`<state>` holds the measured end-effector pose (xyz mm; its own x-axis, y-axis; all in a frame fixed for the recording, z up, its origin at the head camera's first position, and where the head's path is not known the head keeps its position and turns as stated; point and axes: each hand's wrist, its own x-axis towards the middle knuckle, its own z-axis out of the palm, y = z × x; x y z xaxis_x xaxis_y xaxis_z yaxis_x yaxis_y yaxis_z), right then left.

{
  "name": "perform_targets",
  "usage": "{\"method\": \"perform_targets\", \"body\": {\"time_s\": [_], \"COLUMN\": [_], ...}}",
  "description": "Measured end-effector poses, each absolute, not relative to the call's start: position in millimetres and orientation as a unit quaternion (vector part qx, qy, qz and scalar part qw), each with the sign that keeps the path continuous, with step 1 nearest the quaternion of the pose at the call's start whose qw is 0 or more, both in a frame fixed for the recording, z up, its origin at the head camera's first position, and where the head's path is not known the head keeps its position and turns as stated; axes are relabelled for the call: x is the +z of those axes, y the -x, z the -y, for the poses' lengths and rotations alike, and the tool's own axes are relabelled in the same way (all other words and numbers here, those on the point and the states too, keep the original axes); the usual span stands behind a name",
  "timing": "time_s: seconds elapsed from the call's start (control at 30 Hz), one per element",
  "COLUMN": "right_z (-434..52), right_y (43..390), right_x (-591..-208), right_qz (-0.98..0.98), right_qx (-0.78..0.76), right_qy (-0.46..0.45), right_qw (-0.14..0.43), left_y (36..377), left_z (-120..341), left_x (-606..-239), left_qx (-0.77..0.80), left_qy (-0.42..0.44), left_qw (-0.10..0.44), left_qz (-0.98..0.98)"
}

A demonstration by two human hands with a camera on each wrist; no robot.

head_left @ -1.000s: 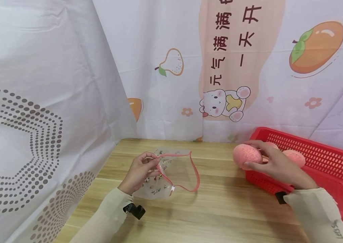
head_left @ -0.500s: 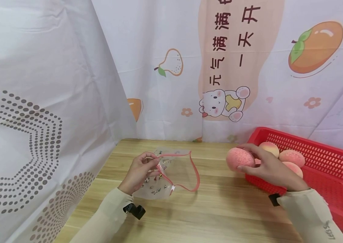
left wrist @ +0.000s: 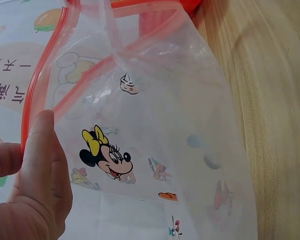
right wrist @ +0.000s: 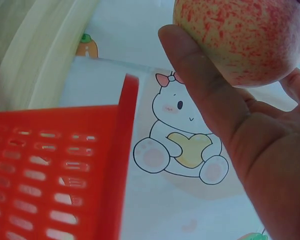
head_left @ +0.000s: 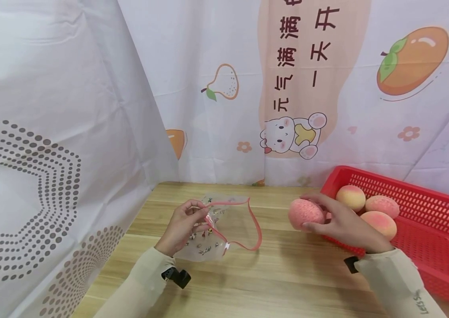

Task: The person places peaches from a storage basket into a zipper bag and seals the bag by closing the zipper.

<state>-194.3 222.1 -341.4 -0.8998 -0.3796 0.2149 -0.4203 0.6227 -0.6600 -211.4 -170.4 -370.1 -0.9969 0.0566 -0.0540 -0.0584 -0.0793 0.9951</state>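
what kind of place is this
Probably a staged tabletop set, not a real kitchen: a light wooden table walled by printed white fabric backdrops, with a red perforated plastic basket as a prop.

A pale wood-grain tabletop [head_left: 280,274] runs up to the hanging printed sheets. On its right side sits a red slotted basket [head_left: 439,247]. Toward the left, a clear cartoon-printed zip bag [head_left: 204,247] rests partly on the wood.

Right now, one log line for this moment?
left hand: pinches bag rim | right hand: holds peach | basket: three peaches
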Motion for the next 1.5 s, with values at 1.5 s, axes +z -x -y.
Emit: {"method": "perform_targets", "body": {"time_s": [1.5], "right_z": [-179.5], "right_y": [197.2], "right_x": [-364.9], "right_qz": [0.846], "right_qx": [0.455], "right_qy": [-0.277], "right_qw": [-0.026], "left_y": [212.7], "left_z": [162.8], "left_x": [-374.4], "left_qx": [0.739], "left_qy": [-0.001], "left_qw": [0.032], "left_qz": [-0.673]}}
